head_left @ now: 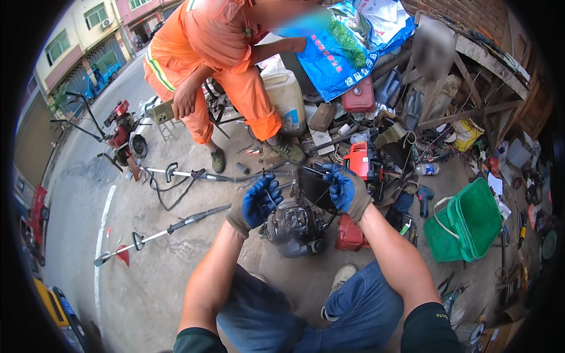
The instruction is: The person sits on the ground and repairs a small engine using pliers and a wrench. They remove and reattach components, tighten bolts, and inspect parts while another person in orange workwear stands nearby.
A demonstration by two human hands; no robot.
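Both my hands wear blue gloves with grey cuffs and are raised on either side of a dark small engine [294, 226] on the ground between my feet. My left hand [262, 201] is closed, its fingers pinching a thin, dark metal piece [272, 196] too small to name. To the right of the engine, my right hand [346, 189] is also closed; a slim dark piece [313, 171] sticks out leftward from its fingers, its kind unclear. A black panel-like part [313, 187] stands behind the engine, between my hands. Beside the engine lies a red part [351, 234], partly behind my right forearm.
Brush-cutter poles [191, 220] lie at left. A person in orange workwear [203, 65] sits ahead, one hand on a blue bag [335, 53]. An orange-red engine [363, 162], a cordless drill [424, 199], a green bucket [465, 220] and scattered tools crowd the right. A tiller [122, 132] stands far left.
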